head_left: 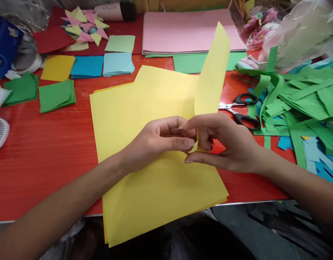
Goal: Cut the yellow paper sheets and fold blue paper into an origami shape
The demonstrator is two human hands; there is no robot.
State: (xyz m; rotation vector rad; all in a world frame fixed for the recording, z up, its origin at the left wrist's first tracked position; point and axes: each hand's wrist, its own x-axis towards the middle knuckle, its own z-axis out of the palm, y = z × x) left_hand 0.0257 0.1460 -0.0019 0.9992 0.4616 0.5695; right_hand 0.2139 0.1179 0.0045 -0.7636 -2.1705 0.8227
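Observation:
A stack of large yellow paper sheets (pixel 144 151) lies on the red table (pixel 47 151) in front of me. A yellow paper strip (pixel 213 72) stands upright above the stack, its lower end pinched between both hands. My left hand (pixel 158 139) grips the strip's bottom end with thumb and fingers closed. My right hand (pixel 223 142) meets it from the right, fingers curled around the same end.
Black-handled scissors (pixel 240 110) lie just right of my hands. A heap of green paper strips (pixel 301 101) fills the right side. Small coloured paper squares (pixel 87 66) and green stacks (pixel 56 95) sit at the left, pink sheets (pixel 188 30) at the back.

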